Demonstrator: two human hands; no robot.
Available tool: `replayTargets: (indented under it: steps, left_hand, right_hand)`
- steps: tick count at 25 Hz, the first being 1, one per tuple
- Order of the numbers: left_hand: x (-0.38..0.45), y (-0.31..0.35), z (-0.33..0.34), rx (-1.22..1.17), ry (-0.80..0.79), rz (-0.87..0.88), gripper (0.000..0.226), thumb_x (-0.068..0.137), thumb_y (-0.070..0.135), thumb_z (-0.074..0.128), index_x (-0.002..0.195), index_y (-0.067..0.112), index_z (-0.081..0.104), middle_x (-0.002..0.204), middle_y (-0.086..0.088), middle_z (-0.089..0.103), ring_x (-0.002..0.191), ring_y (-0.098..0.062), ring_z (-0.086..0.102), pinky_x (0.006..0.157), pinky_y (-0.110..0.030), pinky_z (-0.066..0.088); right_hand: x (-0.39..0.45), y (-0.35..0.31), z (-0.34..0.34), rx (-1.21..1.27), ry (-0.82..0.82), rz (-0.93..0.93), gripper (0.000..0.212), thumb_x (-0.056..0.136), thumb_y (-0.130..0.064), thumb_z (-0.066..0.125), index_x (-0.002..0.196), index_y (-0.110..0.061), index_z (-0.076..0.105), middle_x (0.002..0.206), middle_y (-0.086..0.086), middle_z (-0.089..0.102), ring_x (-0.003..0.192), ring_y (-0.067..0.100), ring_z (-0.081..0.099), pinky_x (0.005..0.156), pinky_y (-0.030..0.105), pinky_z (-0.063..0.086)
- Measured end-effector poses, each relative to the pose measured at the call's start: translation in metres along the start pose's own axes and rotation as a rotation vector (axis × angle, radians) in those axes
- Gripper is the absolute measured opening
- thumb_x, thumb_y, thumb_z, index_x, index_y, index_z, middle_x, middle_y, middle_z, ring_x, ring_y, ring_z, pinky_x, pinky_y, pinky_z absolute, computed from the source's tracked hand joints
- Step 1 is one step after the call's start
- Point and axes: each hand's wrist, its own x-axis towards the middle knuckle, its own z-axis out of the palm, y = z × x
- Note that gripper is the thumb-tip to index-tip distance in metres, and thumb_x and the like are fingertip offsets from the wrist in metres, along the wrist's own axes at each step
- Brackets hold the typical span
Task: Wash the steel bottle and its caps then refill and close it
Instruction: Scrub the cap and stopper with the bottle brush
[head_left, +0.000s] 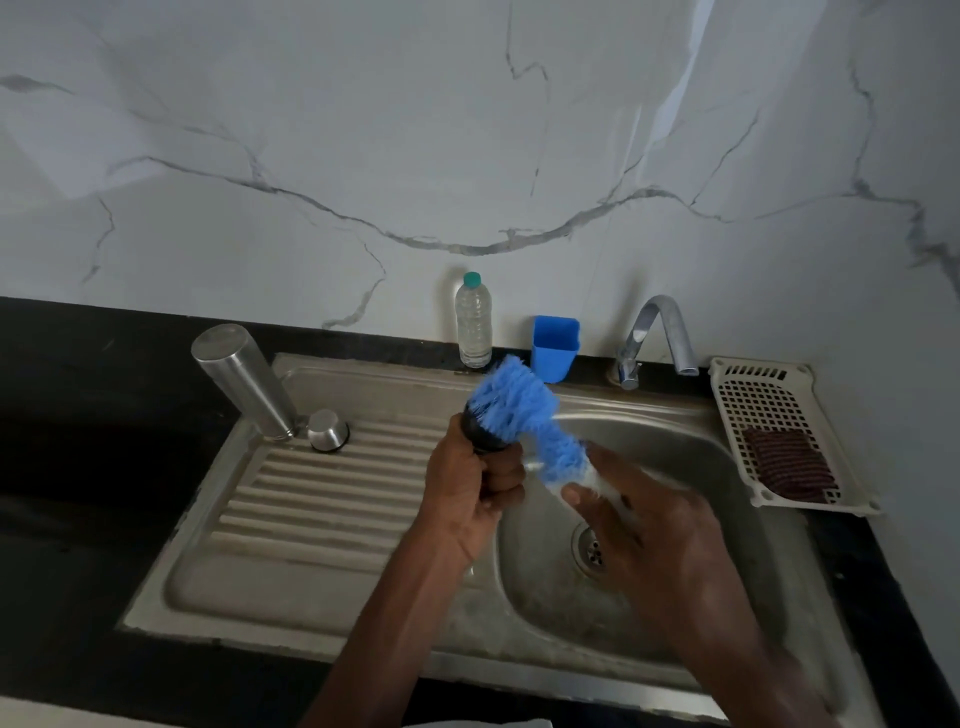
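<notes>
Scrubbing looks to be the step in hand: our left hand grips a small dark cap over the sink, while our right hand, blurred, holds the handle of the blue brush against it. Meanwhile the steel bottle stands upside down on the drainboard with the steel cap just beside it. Next we would likely rinse under the tap, which shows no running water.

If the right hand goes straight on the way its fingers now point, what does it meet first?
The right hand points up-left along the brush it holds. Straight on it would probably first meet the left hand gripping the black cap, though blur makes depth uncertain.
</notes>
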Motion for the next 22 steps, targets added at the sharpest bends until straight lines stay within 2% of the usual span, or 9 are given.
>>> replayTargets:
  steps: [3,7,10,12,14,17,19,20,22]
  left_hand:
    - [0.000,0.000,0.001,-0.017,0.016,-0.044,0.037,0.106,0.036,0.043,0.072,0.023,0.052,0.051,0.008,0.029,0.037,-0.005,0.023,0.034,-0.017,0.019]
    - [-0.002,0.002,0.003,-0.054,-0.014,-0.105,0.045,0.109,0.038,0.038,0.069,0.024,0.052,0.048,0.009,0.029,0.035,-0.004,0.023,0.033,-0.017,0.017]
    - [-0.003,0.000,0.012,-0.124,-0.044,-0.157,0.044,0.109,0.039,0.040,0.071,0.023,0.053,0.045,0.010,0.029,0.033,-0.003,0.024,0.031,-0.016,0.019]
    - [-0.006,0.005,0.016,-0.228,-0.031,-0.140,0.039,0.109,0.032,0.042,0.075,0.019,0.055,0.045,0.010,0.033,0.031,-0.003,0.028,0.029,-0.016,0.024]
    - [-0.007,0.009,0.014,-0.284,0.001,-0.121,0.043,0.108,0.030,0.047,0.069,0.016,0.057,0.045,0.009,0.037,0.030,-0.003,0.032,0.027,-0.016,0.028]
    - [-0.008,0.003,0.008,-0.245,-0.082,-0.128,0.036,0.103,0.041,0.049,0.078,0.018,0.062,0.047,0.010,0.033,0.033,-0.003,0.029,0.029,-0.017,0.026]
    - [-0.005,0.001,0.003,-0.129,-0.073,-0.086,0.029,0.103,0.039,0.045,0.092,0.020,0.063,0.051,0.009,0.032,0.037,-0.003,0.027,0.034,-0.018,0.022]
    - [-0.001,-0.001,-0.003,0.052,-0.002,-0.008,0.029,0.106,0.036,0.041,0.095,0.019,0.062,0.053,0.009,0.036,0.039,-0.004,0.030,0.036,-0.019,0.023]
    - [0.006,-0.001,-0.014,0.694,0.188,0.270,0.029,0.112,0.035,0.037,0.098,0.018,0.056,0.062,0.008,0.052,0.047,-0.007,0.047,0.043,-0.027,0.037]
  right_hand:
    - [0.009,0.007,-0.003,-0.052,0.012,-0.050,0.045,0.095,-0.045,0.062,0.139,-0.043,0.054,0.061,-0.012,0.062,0.054,0.005,0.063,0.049,0.022,0.051]
    - [-0.001,0.009,-0.002,-0.020,0.017,-0.082,0.049,0.093,-0.052,0.058,0.140,-0.040,0.056,0.062,-0.012,0.062,0.052,0.008,0.061,0.051,0.033,0.054]
    - [0.015,0.014,0.004,0.024,0.043,-0.035,0.039,0.098,-0.043,0.061,0.137,-0.036,0.061,0.065,-0.020,0.060,0.051,0.007,0.058,0.044,0.017,0.042]
    - [0.014,0.009,0.010,0.029,0.064,-0.120,0.038,0.101,-0.034,0.065,0.138,-0.031,0.061,0.055,-0.015,0.052,0.047,0.006,0.054,0.043,0.009,0.034]
    - [0.001,0.012,0.016,0.022,0.067,-0.193,0.041,0.100,-0.032,0.068,0.141,-0.029,0.060,0.050,-0.020,0.039,0.043,0.002,0.047,0.046,0.007,0.031]
    - [0.002,0.018,0.018,0.116,0.038,0.024,0.038,0.101,-0.042,0.065,0.138,-0.040,0.060,0.055,-0.016,0.055,0.047,0.005,0.055,0.046,0.012,0.037]
    - [0.015,0.018,0.016,0.281,-0.061,0.225,0.034,0.096,-0.051,0.062,0.129,-0.043,0.065,0.072,-0.014,0.068,0.057,0.005,0.064,0.048,0.016,0.044]
    - [0.021,0.017,0.012,0.316,-0.102,0.286,0.034,0.094,-0.054,0.061,0.125,-0.040,0.067,0.077,-0.011,0.071,0.062,0.006,0.067,0.051,0.019,0.048]
    - [0.034,0.013,0.000,0.223,-0.149,0.291,0.038,0.093,-0.058,0.060,0.121,-0.035,0.069,0.082,-0.008,0.072,0.070,0.009,0.069,0.058,0.025,0.052]
